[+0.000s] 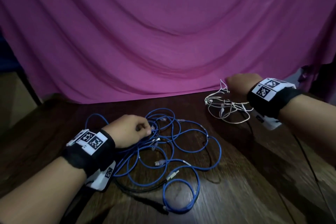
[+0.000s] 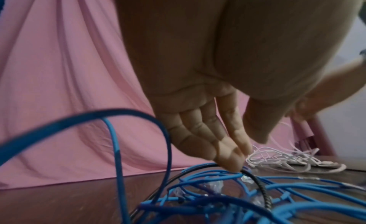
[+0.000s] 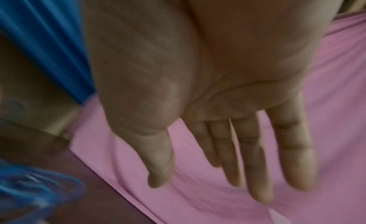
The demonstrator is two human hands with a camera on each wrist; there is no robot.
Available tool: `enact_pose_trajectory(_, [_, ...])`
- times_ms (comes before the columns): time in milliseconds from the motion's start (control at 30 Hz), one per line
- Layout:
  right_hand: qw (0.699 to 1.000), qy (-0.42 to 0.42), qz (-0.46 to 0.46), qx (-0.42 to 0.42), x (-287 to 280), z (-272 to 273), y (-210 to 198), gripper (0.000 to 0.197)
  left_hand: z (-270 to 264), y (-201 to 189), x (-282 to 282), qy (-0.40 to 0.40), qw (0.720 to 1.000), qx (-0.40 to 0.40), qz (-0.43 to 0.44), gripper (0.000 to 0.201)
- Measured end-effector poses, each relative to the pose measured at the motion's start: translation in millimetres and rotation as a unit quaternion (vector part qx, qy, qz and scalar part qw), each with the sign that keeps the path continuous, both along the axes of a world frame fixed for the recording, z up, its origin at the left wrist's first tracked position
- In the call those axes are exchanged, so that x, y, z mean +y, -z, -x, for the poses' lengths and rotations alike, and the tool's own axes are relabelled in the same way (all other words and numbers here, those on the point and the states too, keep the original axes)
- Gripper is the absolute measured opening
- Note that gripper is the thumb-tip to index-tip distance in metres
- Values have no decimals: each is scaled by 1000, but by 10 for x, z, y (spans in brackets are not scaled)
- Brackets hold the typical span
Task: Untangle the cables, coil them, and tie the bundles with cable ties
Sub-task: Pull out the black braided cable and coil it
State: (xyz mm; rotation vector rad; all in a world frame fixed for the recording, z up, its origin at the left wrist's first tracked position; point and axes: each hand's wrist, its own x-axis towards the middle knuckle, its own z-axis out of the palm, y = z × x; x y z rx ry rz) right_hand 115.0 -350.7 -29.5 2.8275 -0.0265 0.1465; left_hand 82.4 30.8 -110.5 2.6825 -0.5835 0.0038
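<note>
A tangle of blue network cables (image 1: pixel 171 135) lies on the dark wooden table (image 1: pixel 241 178), with a black cable (image 1: pixel 145 190) threaded through it. My left hand (image 1: pixel 148 130) reaches into the tangle's far left part. In the left wrist view its straight fingertips (image 2: pixel 233 166) touch the black cable (image 2: pixel 257 180) and blue strands (image 2: pixel 208 178), with the thumb held apart. A smaller heap of thin white cables (image 1: pixel 225 107) sits at the back right. My right hand (image 1: pixel 234 82) hovers over its far edge, and in the blurred right wrist view this hand (image 3: pixel 208 185) is spread and holds nothing.
A pink cloth (image 1: pixel 163 42) hangs along the table's back edge. A clear plug (image 1: pixel 160 162) and a metal USB plug (image 1: pixel 171 176) lie among the blue loops. A thin dark cord (image 1: pixel 309 160) runs from my right wrist toward the near right.
</note>
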Motion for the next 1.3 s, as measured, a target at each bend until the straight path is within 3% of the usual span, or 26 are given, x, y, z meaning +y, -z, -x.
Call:
enact_pose_trajectory(100, [989, -124, -58, 63, 485, 277, -18, 44, 93, 38, -42, 3, 999, 13, -47, 12])
enact_pose_trajectory(200, [950, -237, -125, 161, 980, 531, 79, 29, 143, 84, -216, -33, 990, -27, -131, 30])
enact_pose_trajectory(300, [932, -284, -126, 187, 1377, 603, 246, 25, 164, 162, -411, -65, 979, -41, -188, 40])
enact_pose_trajectory(367, [928, -299, -133, 178, 1552, 566, 368, 23, 155, 192, -481, -73, 978, -39, -191, 32])
enact_pose_trajectory(500, [925, -295, -191, 147, 1687, 472, 538, 21, 138, 152, -390, -46, 993, -49, -96, 17])
enact_pose_trajectory(667, [894, -304, -322, 66, 1656, 377, 539, 27, 150, -50, -147, 15, 991, -98, 87, 12])
enact_pose_trajectory(733, [890, -318, -324, 39, 1644, 334, 431, 16, 128, -198, -89, 41, 982, -129, 132, 12])
enact_pose_trajectory(900, [865, -348, -346, -105, 1637, 253, -123, 24, 43, -514, 2, 43, 951, -136, 274, 25])
enact_pose_trajectory(1033, [807, -286, -431, -286, 1474, 144, -672, 24, 27, -441, 55, 30, 944, -104, 310, 29])
enact_pose_trajectory(1100, [774, -235, -481, -338, 1301, 100, -889, 25, 36, -291, 145, 14, 949, -100, 297, 25])
enact_pose_trajectory(1200, [721, -189, -568, -349, 1054, 64, -1048, 24, 37, -141, 288, -15, 954, -72, 290, 28])
enact_pose_trajectory(1300, [657, -189, -666, -296, 937, 56, -1069, 26, 17, -206, 317, -41, 941, -42, 334, 32])
